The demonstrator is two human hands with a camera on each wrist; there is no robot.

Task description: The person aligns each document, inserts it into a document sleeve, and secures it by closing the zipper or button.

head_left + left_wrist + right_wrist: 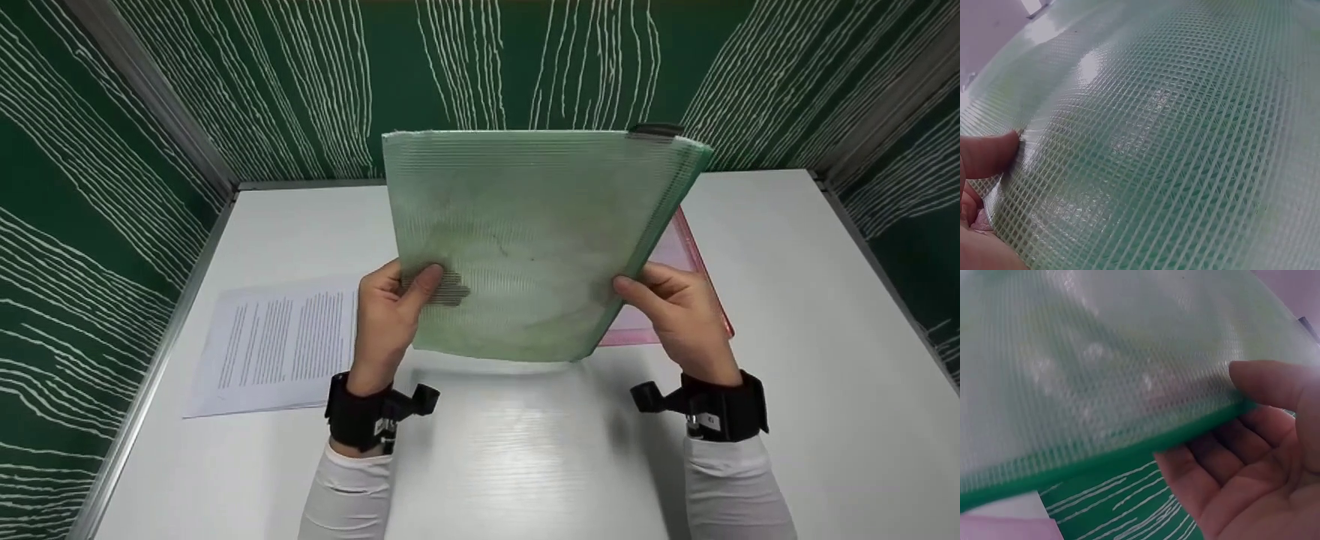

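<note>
A green translucent mesh zipper pouch [517, 240] is held up above the table between both hands. At its left edge the left hand [390, 315] pinches it, thumb on the front face and fingers behind. The right hand [679, 315] grips the opposite edge, its thumb on the face and fingers curled behind the green border [1129, 447]. A dark tab [655, 130] shows at the pouch's top right corner. In the left wrist view the mesh grid [1157, 146] bulges and fills most of the frame.
Printed sheets of paper [277, 345] lie on the white table [487, 465] at the left. Behind the green pouch, toward the right, lies a pink-edged pouch [701, 262], partly hidden. Green panels with white wavy lines [465, 67] enclose the table.
</note>
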